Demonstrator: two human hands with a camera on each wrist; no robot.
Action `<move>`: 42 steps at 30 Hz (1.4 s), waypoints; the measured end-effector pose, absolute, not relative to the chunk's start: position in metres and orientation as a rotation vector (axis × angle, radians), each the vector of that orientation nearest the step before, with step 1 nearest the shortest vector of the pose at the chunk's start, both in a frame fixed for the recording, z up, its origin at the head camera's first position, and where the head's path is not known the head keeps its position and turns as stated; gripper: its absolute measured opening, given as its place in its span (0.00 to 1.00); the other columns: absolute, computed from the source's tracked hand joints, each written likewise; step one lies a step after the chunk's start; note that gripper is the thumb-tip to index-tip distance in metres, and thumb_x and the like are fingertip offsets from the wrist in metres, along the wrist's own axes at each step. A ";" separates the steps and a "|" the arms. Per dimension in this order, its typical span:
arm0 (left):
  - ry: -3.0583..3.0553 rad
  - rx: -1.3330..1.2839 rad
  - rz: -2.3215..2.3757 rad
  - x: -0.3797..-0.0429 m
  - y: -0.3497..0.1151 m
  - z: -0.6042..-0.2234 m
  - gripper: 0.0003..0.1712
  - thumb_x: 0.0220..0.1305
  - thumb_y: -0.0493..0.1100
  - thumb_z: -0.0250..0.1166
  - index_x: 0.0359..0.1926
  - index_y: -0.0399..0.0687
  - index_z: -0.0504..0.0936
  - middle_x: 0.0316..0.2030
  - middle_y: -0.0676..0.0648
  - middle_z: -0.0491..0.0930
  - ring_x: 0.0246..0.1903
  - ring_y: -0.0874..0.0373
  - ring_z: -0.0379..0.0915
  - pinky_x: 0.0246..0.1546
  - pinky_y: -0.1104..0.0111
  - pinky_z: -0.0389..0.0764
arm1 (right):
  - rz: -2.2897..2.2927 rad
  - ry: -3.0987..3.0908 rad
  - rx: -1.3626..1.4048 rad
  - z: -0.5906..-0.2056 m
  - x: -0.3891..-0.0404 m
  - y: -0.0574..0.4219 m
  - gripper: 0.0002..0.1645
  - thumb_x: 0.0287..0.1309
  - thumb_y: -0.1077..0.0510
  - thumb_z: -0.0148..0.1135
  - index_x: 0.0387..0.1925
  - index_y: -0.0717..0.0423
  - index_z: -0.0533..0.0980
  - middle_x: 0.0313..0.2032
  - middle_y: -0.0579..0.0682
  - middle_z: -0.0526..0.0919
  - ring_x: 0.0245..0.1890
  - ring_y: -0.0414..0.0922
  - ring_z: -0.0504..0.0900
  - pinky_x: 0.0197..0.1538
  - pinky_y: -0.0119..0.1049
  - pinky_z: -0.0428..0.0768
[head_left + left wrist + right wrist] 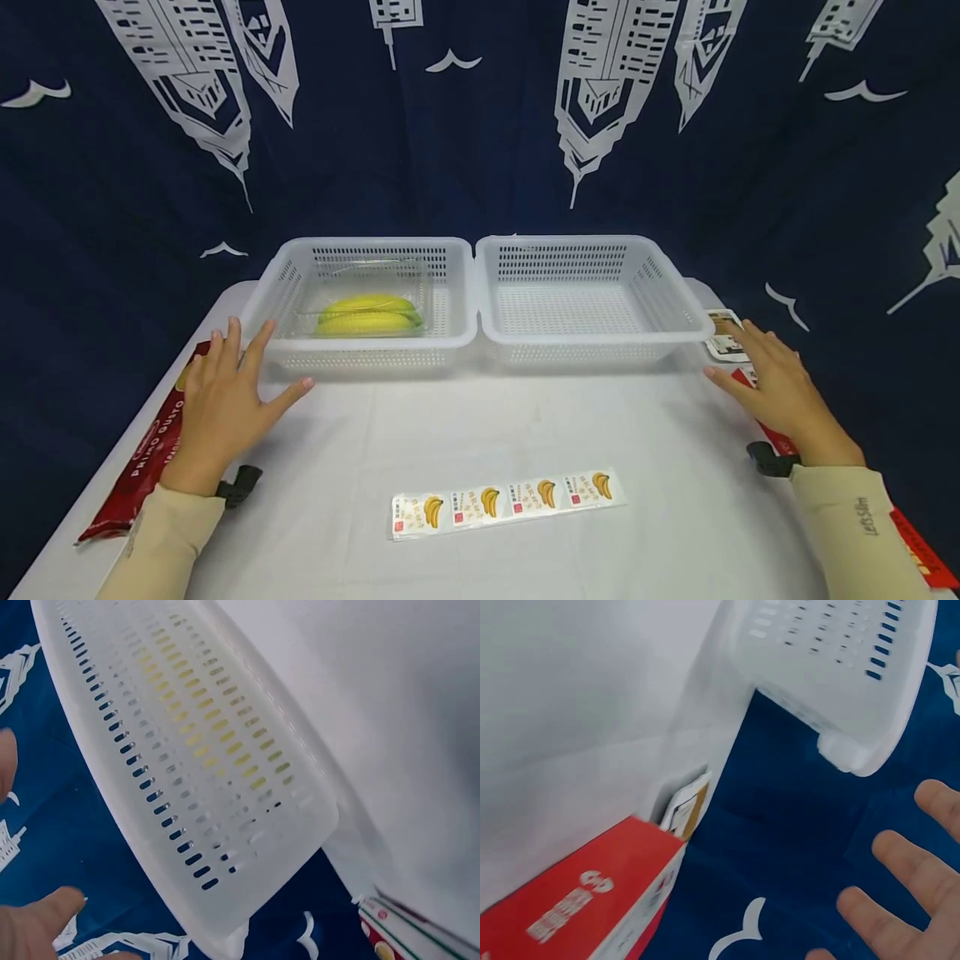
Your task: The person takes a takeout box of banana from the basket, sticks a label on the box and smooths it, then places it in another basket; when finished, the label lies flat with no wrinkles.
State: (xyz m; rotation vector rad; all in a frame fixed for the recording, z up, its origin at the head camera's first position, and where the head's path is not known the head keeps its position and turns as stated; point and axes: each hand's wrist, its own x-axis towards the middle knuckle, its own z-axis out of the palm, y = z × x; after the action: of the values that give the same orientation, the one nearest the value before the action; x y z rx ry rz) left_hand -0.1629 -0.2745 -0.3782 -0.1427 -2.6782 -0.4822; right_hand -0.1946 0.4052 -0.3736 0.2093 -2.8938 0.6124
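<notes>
My left hand [225, 400] is held with fingers spread near the front left corner of the left white basket [375, 342]. Inside that basket sits a clear plastic box [427, 292] holding yellow, banana-shaped fruit [367, 321] with greenish ends. Yellow also shows through the slotted basket wall [255, 892] in the left wrist view. On the other side, my right hand [776, 396] has its fingers extended beside the right white basket [600, 338], which has a bare slotted floor. Neither hand holds anything. A strip of banana-printed labels [510, 504] lies flat at the front middle.
A dark red packet [142, 475] lies along the table's left edge, partly under the left hand. To the right are a small white-edged pack [723, 346] and a red box [592, 892], partly hidden by the right arm. A navy printed cloth [420, 158] hangs behind.
</notes>
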 end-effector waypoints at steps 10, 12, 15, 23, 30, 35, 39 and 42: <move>-2.467 0.062 -0.890 -0.181 -0.265 -0.377 0.57 0.67 0.49 0.74 0.87 0.45 0.53 0.85 0.29 0.41 0.81 0.23 0.39 0.75 0.26 0.39 | 0.786 -2.936 0.244 -0.352 -0.209 0.394 0.49 0.77 0.49 0.66 0.85 0.60 0.52 0.76 0.80 0.58 0.70 0.82 0.60 0.61 0.88 0.62; -2.412 0.131 -1.000 -0.185 -0.262 -0.378 0.57 0.68 0.48 0.74 0.87 0.48 0.51 0.86 0.33 0.38 0.82 0.26 0.37 0.76 0.27 0.40 | 0.809 -2.948 0.243 -0.347 -0.212 0.390 0.50 0.77 0.48 0.65 0.86 0.60 0.51 0.75 0.80 0.60 0.70 0.83 0.60 0.60 0.87 0.65; -2.327 0.219 -1.159 -0.191 -0.258 -0.379 0.57 0.70 0.48 0.73 0.88 0.54 0.47 0.87 0.38 0.35 0.83 0.31 0.34 0.78 0.29 0.40 | 0.835 -2.969 0.236 -0.339 -0.216 0.383 0.50 0.78 0.46 0.64 0.86 0.59 0.50 0.74 0.80 0.61 0.70 0.82 0.60 0.60 0.87 0.64; -2.088 0.367 -1.561 -0.210 -0.255 -0.389 0.57 0.73 0.47 0.70 0.88 0.62 0.40 0.85 0.43 0.43 0.82 0.44 0.45 0.84 0.51 0.47 | 0.886 -3.001 0.337 -0.324 -0.228 0.371 0.45 0.79 0.49 0.62 0.84 0.63 0.55 0.77 0.78 0.60 0.72 0.81 0.62 0.64 0.83 0.65; -1.899 0.453 -1.903 -0.221 -0.257 -0.398 0.59 0.75 0.46 0.70 0.86 0.72 0.36 0.84 0.49 0.48 0.81 0.53 0.49 0.82 0.64 0.51 | 1.056 -2.974 0.455 -0.315 -0.240 0.357 0.43 0.78 0.54 0.64 0.82 0.66 0.57 0.79 0.74 0.58 0.76 0.77 0.60 0.69 0.80 0.62; -1.860 0.391 -1.905 -0.225 -0.259 -0.405 0.59 0.71 0.39 0.73 0.86 0.67 0.43 0.81 0.47 0.55 0.78 0.51 0.56 0.81 0.64 0.57 | 1.146 -2.960 0.562 -0.307 -0.248 0.345 0.40 0.78 0.57 0.63 0.82 0.65 0.60 0.77 0.73 0.65 0.74 0.75 0.65 0.67 0.78 0.69; -1.883 0.399 -1.878 -0.226 -0.259 -0.406 0.58 0.70 0.39 0.75 0.86 0.66 0.47 0.81 0.47 0.56 0.79 0.51 0.56 0.81 0.60 0.58 | 1.192 -2.967 0.602 -0.302 -0.255 0.335 0.39 0.77 0.57 0.64 0.81 0.63 0.61 0.76 0.70 0.68 0.75 0.71 0.67 0.73 0.65 0.72; -1.907 0.416 -1.857 -0.226 -0.259 -0.407 0.56 0.70 0.41 0.75 0.86 0.66 0.47 0.81 0.48 0.56 0.78 0.50 0.56 0.81 0.58 0.58 | 1.248 -2.971 0.622 -0.299 -0.262 0.327 0.39 0.78 0.57 0.63 0.81 0.62 0.62 0.76 0.69 0.70 0.76 0.69 0.66 0.75 0.65 0.69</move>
State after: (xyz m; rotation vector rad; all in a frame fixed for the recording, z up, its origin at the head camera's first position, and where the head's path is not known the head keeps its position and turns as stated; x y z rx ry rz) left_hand -0.2259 -0.2589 -0.4066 0.4158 -1.9068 -1.8568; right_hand -0.2616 0.3274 -0.2994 0.6222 -2.9711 1.2481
